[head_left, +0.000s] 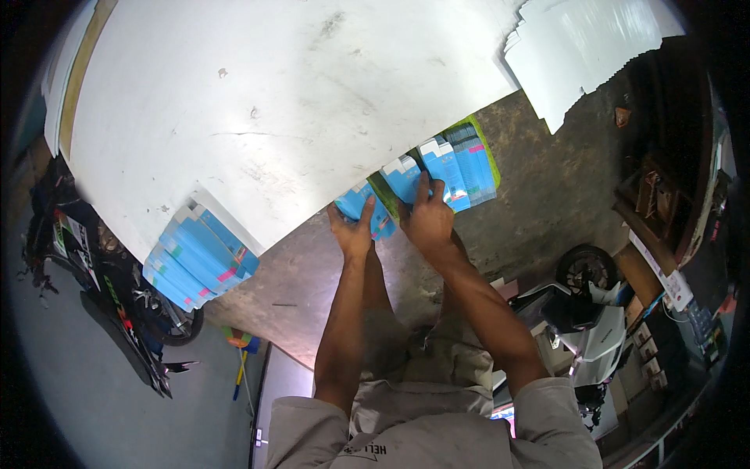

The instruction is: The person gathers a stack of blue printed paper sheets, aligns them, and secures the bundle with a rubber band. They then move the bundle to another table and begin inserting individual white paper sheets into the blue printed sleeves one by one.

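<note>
My left hand [353, 233] grips a small bundle of flat blue cartons [364, 205] beside the white table's edge, with the thumb on one side and the fingers on the other. Just right of it, my right hand [430, 217] is closed on another bundle of blue cartons [401, 180], its index finger lying along the top and its thumb at the near side. More blue cartons [469, 168] stand in a fanned row to the right. Green material [489, 141] shows under and between the bundles. The undersides of both held bundles are hidden.
A white tabletop [258, 102] fills the upper left. On its near left corner lies a fanned stack of blue cartons [199, 262]. White sheets [582, 47] are piled at the upper right. Motorcycles stand at left [117, 289] and right [598, 336], on the floor.
</note>
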A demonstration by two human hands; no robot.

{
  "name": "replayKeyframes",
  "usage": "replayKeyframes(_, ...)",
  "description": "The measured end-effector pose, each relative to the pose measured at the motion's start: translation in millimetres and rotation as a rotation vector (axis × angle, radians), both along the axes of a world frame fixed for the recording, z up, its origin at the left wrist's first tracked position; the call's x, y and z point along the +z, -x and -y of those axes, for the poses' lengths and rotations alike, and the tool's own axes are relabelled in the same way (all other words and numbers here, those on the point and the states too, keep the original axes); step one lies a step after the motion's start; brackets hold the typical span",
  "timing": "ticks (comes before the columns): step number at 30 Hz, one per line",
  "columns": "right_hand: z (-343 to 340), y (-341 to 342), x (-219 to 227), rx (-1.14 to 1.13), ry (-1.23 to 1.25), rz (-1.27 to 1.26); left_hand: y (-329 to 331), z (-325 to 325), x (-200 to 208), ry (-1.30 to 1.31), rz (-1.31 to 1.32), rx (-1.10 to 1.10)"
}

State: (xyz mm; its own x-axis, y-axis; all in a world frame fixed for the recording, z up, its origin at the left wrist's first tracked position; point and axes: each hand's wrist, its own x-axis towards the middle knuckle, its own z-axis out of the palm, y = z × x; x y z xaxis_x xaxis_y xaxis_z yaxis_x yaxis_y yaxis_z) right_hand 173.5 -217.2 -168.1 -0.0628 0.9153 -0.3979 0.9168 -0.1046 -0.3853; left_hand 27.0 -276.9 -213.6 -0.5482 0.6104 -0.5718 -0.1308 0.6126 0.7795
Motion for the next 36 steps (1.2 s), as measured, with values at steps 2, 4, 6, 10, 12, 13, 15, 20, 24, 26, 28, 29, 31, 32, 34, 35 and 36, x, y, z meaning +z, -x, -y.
replayKeyframes(2,1.5,-22.6,-1.8,0.015,-0.012,-0.176,0.2,1.0,2.6,-0.026,-0.009,-0.027)
replayKeyframes(4,9.5,-45.5,-22.2,0.005,-0.019,-0.309,-0.3,-4.3,7.5,-0.044,-0.013,-0.055)
replayKeyframes(6,5.6,-49.6,-19.5,-0.014,-0.047,-0.280,-2.0,-4.0,6.3,-0.039,-0.004,-0.059)
replayKeyframes(10,-13.2,-47.5,8.8,-0.097,-0.246,-0.129,-5.9,-2.4,2.7,-0.066,-0.056,-0.069)
replayKeyframes(12,-21.6,-46.2,16.8,-0.081,-0.240,-0.001,-6.2,-1.7,-1.0,-0.048,-0.049,-0.065)
replayKeyframes(13,-17.8,-47.8,9.6,-0.047,-0.221,0.050,-6.4,-1.2,-2.6,-0.039,-0.046,-0.063)
replayKeyframes(15,-15.1,-49.9,-2.4,-0.029,-0.199,0.092,-6.7,-4.0,0.5,-0.037,-0.039,-0.072)
replayKeyframes(20,-20.3,-60.5,-9.5,-0.064,-0.172,-0.088,-2.6,-3.3,3.4,0.003,-0.041,-0.088)
replayKeyframes(24,-21.3,-76.7,-10.5,-0.206,0.079,-0.306,-2.2,-7.1,6.3,-0.012,-0.003,-0.050)
replayKeyframes(26,-29.8,-78.1,-9.9,-0.140,0.045,-0.122,-2.7,-6.5,4.8,-0.011,-0.005,-0.053)
replayKeyframes(28,-26.8,-69.5,-3.9,-0.111,0.002,-0.167,-2.7,-3.3,-0.5,0.014,-0.016,-0.071)
replayKeyframes(29,-22.1,-64.1,-1.8,-0.100,-0.017,-0.189,-3.2,-4.2,1.0,-0.005,-0.017,-0.065)
replayKeyframes(31,-16.2,-50.0,-2.2,-0.103,0.001,-0.156,-4.2,-6.4,3.1,-0.041,-0.018,-0.053)
replayKeyframes(32,-15.5,-46.7,-4.1,-0.100,0.008,-0.142,-3.5,-6.9,3.2,-0.011,-0.002,-0.059)
replayKeyframes(34,-16.2,-46.1,-13.0,-0.113,-0.022,-0.234,-1.5,-8.0,3.4,0.049,0.029,-0.070)
replayKeyframes(35,-19.5,-42.0,-12.5,-0.120,-0.036,-0.283,-0.6,-3.9,-1.5,0.011,0.034,-0.052)
replayKeyframes(36,-22.6,-41.5,-10.1,-0.124,-0.008,-0.298,-1.0,-0.9,-7.3,-0.027,0.039,-0.035)
